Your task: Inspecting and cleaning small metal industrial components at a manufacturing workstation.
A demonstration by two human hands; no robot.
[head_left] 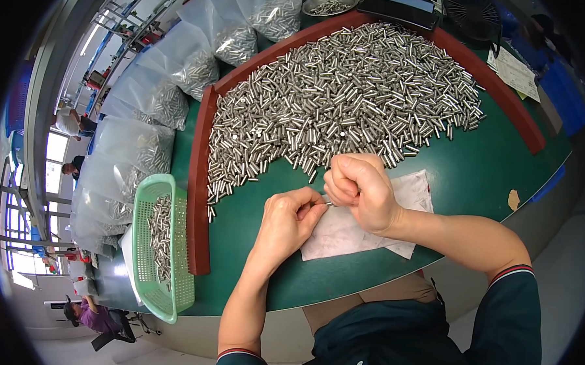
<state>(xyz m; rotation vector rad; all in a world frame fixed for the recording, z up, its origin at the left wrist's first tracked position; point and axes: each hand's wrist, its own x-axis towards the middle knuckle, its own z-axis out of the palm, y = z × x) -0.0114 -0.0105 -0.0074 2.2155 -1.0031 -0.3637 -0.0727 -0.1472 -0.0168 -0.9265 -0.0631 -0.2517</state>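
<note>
My left hand (284, 226) is closed in a pinch over the near side of the table, thumb and fingertips together on a small metal pin (329, 203), of which only a short end shows. Close beside it, on the right, my right hand (365, 193) is curled into a fist; whatever lies inside is hidden by the fingers. Both hands are just above a stained white cloth (342, 235) on the green tabletop. Beyond them spreads a large heap of short, shiny metal pins (349, 87), its near edge almost reaching my right hand.
A dark red wooden border (202, 178) frames the heap. Left of it stands a light green basket (179, 269) with more pins. Clear bags of pins (187, 64) line the far left. A phone (398, 14), a metal bowl (313, 8) and a black fan (473, 17) are at the back.
</note>
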